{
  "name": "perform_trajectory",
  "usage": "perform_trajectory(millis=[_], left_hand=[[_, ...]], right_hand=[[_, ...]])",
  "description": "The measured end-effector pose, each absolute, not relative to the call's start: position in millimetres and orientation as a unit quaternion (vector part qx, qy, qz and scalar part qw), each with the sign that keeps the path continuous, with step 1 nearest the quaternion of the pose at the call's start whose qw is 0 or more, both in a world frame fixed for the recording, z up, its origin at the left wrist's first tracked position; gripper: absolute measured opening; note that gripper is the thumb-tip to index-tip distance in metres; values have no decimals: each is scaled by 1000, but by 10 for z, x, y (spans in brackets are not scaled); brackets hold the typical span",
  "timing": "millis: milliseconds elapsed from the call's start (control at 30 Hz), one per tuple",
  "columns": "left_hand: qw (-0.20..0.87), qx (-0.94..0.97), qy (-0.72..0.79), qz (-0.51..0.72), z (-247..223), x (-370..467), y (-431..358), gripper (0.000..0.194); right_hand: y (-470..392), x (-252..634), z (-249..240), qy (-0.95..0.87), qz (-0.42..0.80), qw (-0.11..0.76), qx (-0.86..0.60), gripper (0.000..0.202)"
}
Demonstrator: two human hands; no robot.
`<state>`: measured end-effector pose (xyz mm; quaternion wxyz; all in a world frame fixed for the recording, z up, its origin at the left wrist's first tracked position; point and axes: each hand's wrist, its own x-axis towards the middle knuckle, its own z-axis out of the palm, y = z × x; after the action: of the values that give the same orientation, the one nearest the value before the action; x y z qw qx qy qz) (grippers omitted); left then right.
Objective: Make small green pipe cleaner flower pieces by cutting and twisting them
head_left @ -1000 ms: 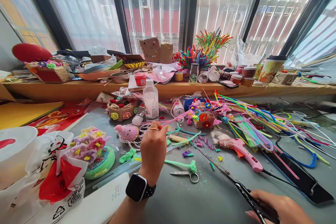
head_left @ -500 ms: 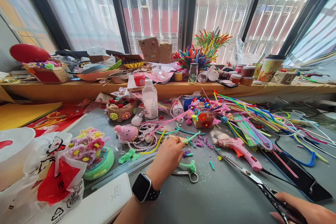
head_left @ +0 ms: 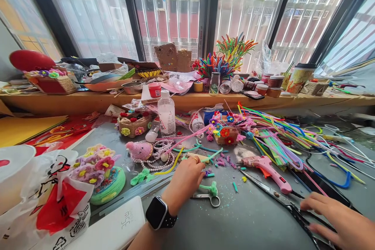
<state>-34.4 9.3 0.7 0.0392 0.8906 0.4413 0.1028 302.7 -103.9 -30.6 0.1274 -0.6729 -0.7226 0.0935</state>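
Note:
My left hand (head_left: 186,175), with a black watch on the wrist, is closed around a light green pipe cleaner (head_left: 213,156) that sticks out past the fingertips. Below the fingers lies a small green pipe-cleaner piece with a fluffy knot (head_left: 213,188), its stem running under my hand. Beside that piece rests a small pair of scissors (head_left: 215,201), partly covered. My right hand (head_left: 336,220) hovers at the handles of large scissors (head_left: 277,194), fingers apart and not wrapped round them. The large scissors lie on the table, blades pointing to the pink glue gun (head_left: 268,168).
Cut pipe-cleaner bits (head_left: 224,161) are scattered mid-table. Loose pipe cleaners (head_left: 272,144) heap at the right, near a dark phone-like slab. A bottle (head_left: 166,115), pearl strings (head_left: 159,160), a flower pot (head_left: 109,185) and a white box (head_left: 117,222) stand left.
My right hand has loosened from the large scissors, which now lie on the table, and its fingers have spread. My left hand stays nearly still with the pipe cleaner.

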Motion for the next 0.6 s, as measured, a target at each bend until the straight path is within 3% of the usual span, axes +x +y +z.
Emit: perform_trajectory(millis=[133,400,500,600], left_hand=[[38,892,441,93,6,-330,101,17],[43,890,448,74,4,-335,88,18],[46,890,446,81,3,-327,76,19],[48,888,444,111,-4,-311,73,22]], right_hand=[[-644,2339,-80,-782,14,156,-604,17],[-264,1959,-502,-805,-122,130,-565,22],[-257,1883,-404,-796,-63,166,-578,21],[-203,1658,-171,-780,92,233,-574,15]])
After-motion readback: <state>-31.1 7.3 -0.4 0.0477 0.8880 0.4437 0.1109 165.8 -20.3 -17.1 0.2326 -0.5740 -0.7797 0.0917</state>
